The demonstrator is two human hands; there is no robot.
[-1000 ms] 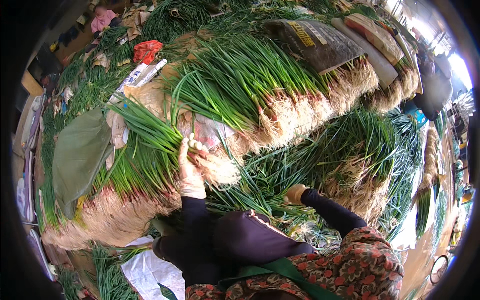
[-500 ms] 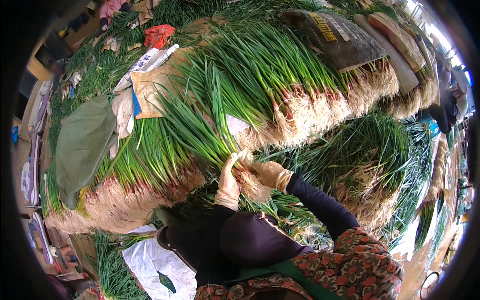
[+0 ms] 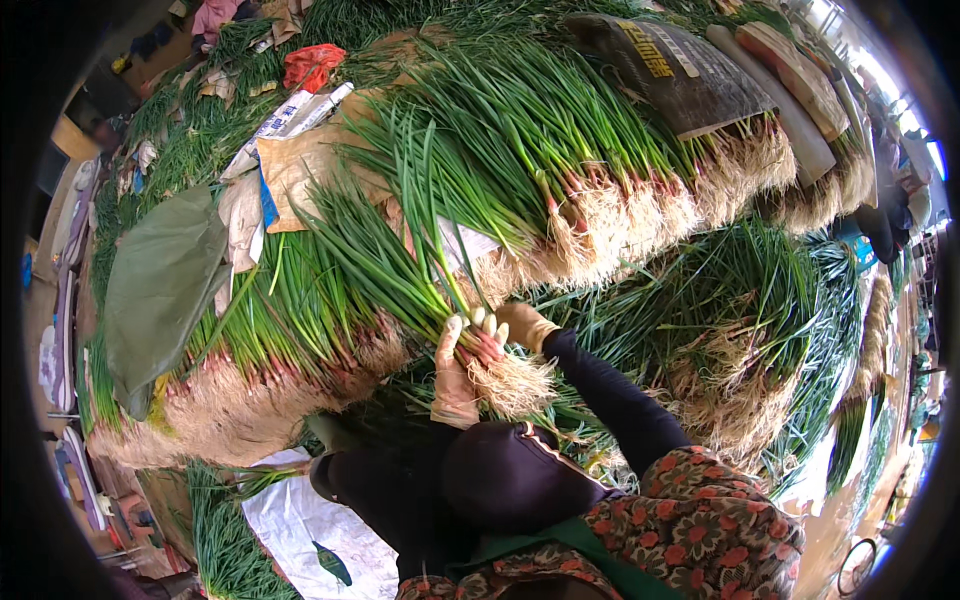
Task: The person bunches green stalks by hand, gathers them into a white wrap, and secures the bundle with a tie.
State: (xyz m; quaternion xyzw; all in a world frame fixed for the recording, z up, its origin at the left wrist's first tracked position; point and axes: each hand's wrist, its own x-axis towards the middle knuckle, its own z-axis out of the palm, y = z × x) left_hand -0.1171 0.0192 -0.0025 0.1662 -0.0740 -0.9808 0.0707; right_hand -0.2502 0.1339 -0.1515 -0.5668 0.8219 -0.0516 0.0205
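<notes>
My left hand (image 3: 456, 372), in a pale glove, is closed around a bunch of green garlic (image 3: 420, 292). The bunch slants up and left, its long leaves fanned out. Reddish stem bases and a tuft of pale roots (image 3: 512, 386) stick out to the right of that hand. Also gloved, my right hand (image 3: 526, 327) is at the right side of the stems, just above the roots. Its fingers look curled, and the tips are partly hidden, so what they pinch cannot be made out.
Beyond my hands lies a long row of similar bunches (image 3: 600, 215), roots toward me. More stand at left beside a green cloth (image 3: 160, 300). A loose heap of stalks (image 3: 740, 350) lies at right. Sacks (image 3: 690, 80) cover bunches at the back. A white sheet (image 3: 320, 535) lies lower left.
My right hand has moved slightly up and left, off the roots to the stems. More of the root tuft shows. My left hand keeps its grip on the bunch.
</notes>
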